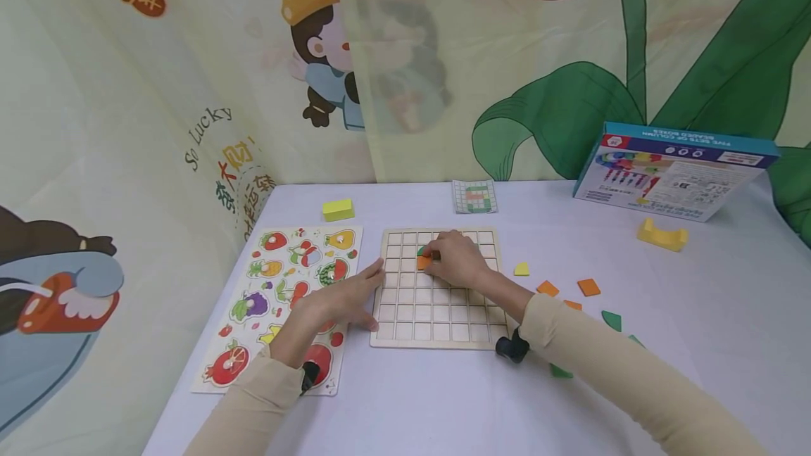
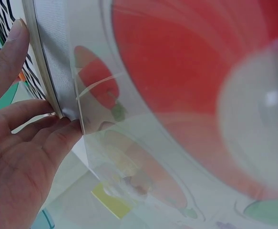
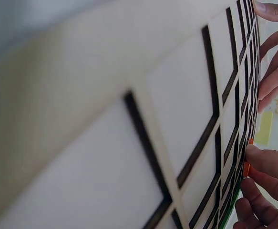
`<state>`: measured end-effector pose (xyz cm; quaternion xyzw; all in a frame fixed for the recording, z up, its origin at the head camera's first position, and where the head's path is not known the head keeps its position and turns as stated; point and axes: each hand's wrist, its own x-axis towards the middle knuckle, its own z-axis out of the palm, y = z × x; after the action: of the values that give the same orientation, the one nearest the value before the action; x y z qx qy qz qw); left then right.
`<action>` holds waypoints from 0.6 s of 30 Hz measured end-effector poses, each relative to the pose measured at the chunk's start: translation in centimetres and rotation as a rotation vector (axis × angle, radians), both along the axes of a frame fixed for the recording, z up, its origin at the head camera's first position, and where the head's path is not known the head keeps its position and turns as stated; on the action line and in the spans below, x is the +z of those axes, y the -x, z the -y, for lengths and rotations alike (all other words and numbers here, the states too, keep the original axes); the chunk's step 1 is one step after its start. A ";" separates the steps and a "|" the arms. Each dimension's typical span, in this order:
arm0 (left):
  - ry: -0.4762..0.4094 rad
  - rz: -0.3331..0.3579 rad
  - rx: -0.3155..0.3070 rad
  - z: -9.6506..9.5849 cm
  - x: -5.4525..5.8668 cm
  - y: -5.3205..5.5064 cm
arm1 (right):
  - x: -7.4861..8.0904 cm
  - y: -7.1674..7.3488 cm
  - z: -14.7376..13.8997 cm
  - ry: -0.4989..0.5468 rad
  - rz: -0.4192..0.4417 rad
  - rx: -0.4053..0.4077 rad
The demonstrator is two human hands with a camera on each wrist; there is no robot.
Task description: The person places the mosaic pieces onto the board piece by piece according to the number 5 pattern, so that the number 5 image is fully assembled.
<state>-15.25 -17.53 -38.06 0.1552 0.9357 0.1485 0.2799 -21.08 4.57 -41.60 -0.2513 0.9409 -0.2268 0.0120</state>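
A square wooden grid board (image 1: 415, 315) lies flat on the white table. My right hand (image 1: 457, 257) is over its upper middle, with thumb and fingers pinching a small orange tile (image 1: 423, 264) at the board's surface. Just above that tile, a green piece (image 1: 421, 250) shows partly, the rest hidden by the fingers. At the board's left edge is my left hand (image 1: 347, 301), its fingers extended and touching the rim. The left wrist view shows that hand (image 2: 24, 143) with thumb and fingers apart beside the board's edge.
Left of the grid lies a fruit-picture board (image 1: 256, 333), partly under my left forearm. Behind are a yellow block (image 1: 338, 210) and a pattern card (image 1: 475, 203). Loose orange (image 1: 588, 288), green (image 1: 611, 320) and yellow (image 1: 522, 269) tiles lie right, before a yellow holder (image 1: 662, 236) and a box (image 1: 674, 171).
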 end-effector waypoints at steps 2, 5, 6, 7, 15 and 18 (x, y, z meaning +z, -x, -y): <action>0.000 -0.002 0.002 0.0 0.0 0.0 | -0.1 -0.1 0.0 0.007 0.004 -0.006; 0.003 -0.001 0.006 0.1 0.0 0.1 | -0.1 -0.1 0.1 0.006 0.005 -0.011; 0.005 -0.001 0.006 0.1 0.0 0.1 | -0.1 -0.1 0.1 0.006 0.006 -0.013; 0.006 -0.002 0.006 0.1 0.0 0.1 | -0.1 -0.1 0.1 0.004 0.008 -0.016; 0.008 0.002 0.009 0.1 -0.2 0.1 | -0.2 -0.3 0.0 -0.008 0.014 -0.028; 0.008 0.004 0.011 0.0 -0.1 0.0 | -0.1 -0.4 0.0 -0.005 0.012 -0.024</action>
<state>-15.25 -17.56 -38.13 0.1488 0.9366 0.1465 0.2813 -20.65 4.62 -41.72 -0.2388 0.9443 -0.2259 0.0157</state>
